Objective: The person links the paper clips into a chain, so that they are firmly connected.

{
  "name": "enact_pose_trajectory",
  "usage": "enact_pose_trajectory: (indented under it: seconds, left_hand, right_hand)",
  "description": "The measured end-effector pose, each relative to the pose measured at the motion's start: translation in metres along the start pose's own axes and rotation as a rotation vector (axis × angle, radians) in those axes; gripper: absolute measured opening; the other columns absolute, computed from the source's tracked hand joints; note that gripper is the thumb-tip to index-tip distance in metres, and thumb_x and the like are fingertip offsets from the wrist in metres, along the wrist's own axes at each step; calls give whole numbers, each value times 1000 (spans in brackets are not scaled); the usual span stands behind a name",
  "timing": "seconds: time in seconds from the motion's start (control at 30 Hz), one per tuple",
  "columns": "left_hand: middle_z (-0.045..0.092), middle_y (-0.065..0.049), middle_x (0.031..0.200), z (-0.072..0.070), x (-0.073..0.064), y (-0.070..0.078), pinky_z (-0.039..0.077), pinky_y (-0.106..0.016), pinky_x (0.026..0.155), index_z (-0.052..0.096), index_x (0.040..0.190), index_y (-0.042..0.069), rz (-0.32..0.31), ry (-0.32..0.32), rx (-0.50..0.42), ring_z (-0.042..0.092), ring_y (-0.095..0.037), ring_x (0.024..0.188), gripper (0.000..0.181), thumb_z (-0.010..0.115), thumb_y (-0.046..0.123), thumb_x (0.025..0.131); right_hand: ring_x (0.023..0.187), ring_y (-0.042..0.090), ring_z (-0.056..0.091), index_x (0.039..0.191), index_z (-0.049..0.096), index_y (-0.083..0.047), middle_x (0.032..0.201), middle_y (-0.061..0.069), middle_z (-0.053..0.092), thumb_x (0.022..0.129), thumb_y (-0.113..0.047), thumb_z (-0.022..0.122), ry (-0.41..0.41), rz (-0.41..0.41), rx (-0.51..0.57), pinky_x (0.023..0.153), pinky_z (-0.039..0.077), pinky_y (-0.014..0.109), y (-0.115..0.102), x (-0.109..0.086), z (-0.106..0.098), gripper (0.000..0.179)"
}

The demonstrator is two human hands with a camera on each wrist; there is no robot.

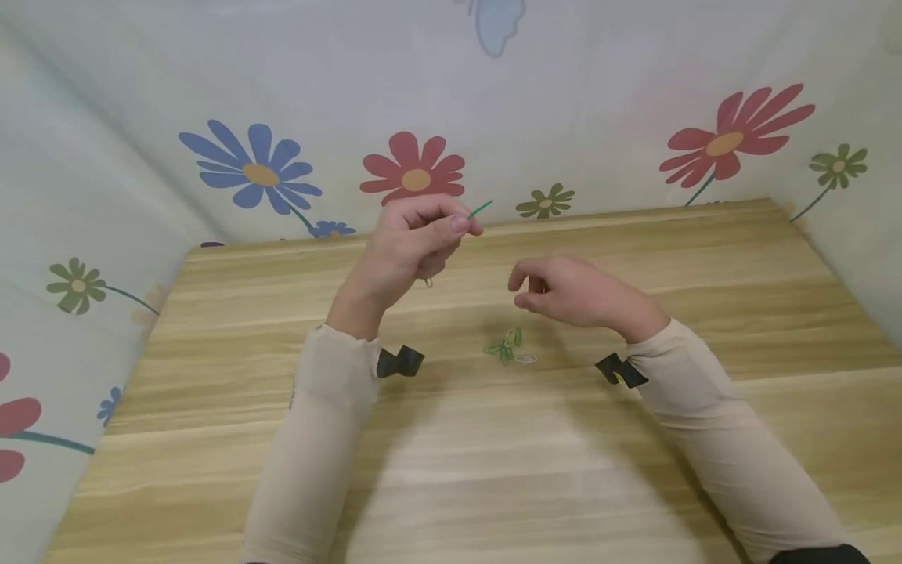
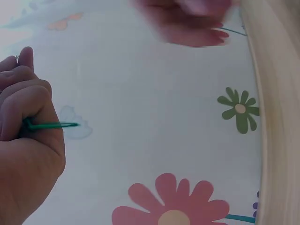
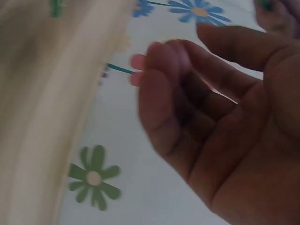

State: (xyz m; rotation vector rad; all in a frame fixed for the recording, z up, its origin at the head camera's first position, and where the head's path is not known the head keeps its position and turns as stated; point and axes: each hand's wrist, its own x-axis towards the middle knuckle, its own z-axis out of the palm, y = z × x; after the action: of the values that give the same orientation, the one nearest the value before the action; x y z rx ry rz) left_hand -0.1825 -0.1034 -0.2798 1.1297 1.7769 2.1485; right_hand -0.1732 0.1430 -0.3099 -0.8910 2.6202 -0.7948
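Raised over the far part of the table, my left hand (image 1: 412, 239) pinches a green paper clip (image 1: 481, 209) between thumb and forefinger. The clip's green end (image 2: 56, 125) sticks out past the fingers in the left wrist view. Below the same hand, a small wire loop (image 1: 428, 283) hangs by the curled fingers; the rest of it is hidden. To the right, my right hand (image 1: 574, 291) hovers above the table with loosely bent fingers and nothing between them. Between the hands and nearer to me lies a small pile of green and yellowish paper clips (image 1: 504, 350).
One white paper clip (image 1: 525, 359) lies at the right side of the pile. The wood-grain table (image 1: 486, 486) ends at a pale flower-printed curtain (image 1: 592, 102) at the back and sides. Black straps (image 1: 400, 361) stick out from both sleeved wrists.
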Motion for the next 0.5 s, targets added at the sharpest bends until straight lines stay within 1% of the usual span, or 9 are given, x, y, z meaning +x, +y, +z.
enact_pose_trajectory:
  seconds: [0.1, 0.17, 0.2, 0.27, 0.37, 0.5]
  left_hand:
    - [36, -2, 54, -1, -3, 4, 14, -26, 40, 77, 96, 17, 16, 35, -15, 18, -14, 44, 23, 57, 5, 96]
    - [38, -2, 54, -1, -4, 5, 13, -26, 40, 78, 96, 17, 25, 46, -27, 18, -14, 44, 26, 56, 3, 95]
    - [38, -2, 54, -1, -4, 6, 13, -26, 40, 78, 96, 18, 29, 48, -27, 18, -14, 44, 26, 57, 3, 95]
    - [38, -2, 54, 0, -3, 7, 14, -26, 40, 78, 96, 18, 36, 46, -25, 18, -14, 44, 26, 57, 3, 95]
    - [37, -3, 54, 1, -2, 7, 15, -27, 40, 78, 96, 18, 45, 46, -12, 20, -14, 43, 25, 58, 3, 95]
    - [39, -5, 53, 1, -2, 6, 16, -26, 41, 78, 95, 18, 48, 51, -4, 21, -14, 43, 26, 58, 2, 95]
  right_hand:
    - [75, 19, 58, 109, 68, -7, 84, 2, 63, 97, -14, 66, -126, 30, -85, 74, 49, 39, 10, 11, 20, 14]
    - [78, 19, 58, 104, 68, -7, 87, 2, 64, 95, -16, 68, -181, 57, -113, 76, 49, 40, 15, 15, 31, 12]
    - [79, 19, 57, 103, 67, -7, 87, 2, 64, 95, -17, 69, -195, 72, -119, 76, 49, 39, 16, 17, 35, 13]
    - [78, 19, 56, 100, 65, -8, 87, 2, 63, 94, -21, 71, -202, 92, -131, 75, 48, 39, 18, 18, 42, 16]
    - [73, 18, 52, 98, 61, -7, 81, 2, 59, 92, -25, 73, -195, 121, -154, 70, 45, 36, 16, 19, 47, 22]
    - [69, 18, 49, 93, 57, -8, 75, 2, 54, 92, -25, 73, -179, 130, -179, 65, 42, 34, 13, 20, 52, 23]
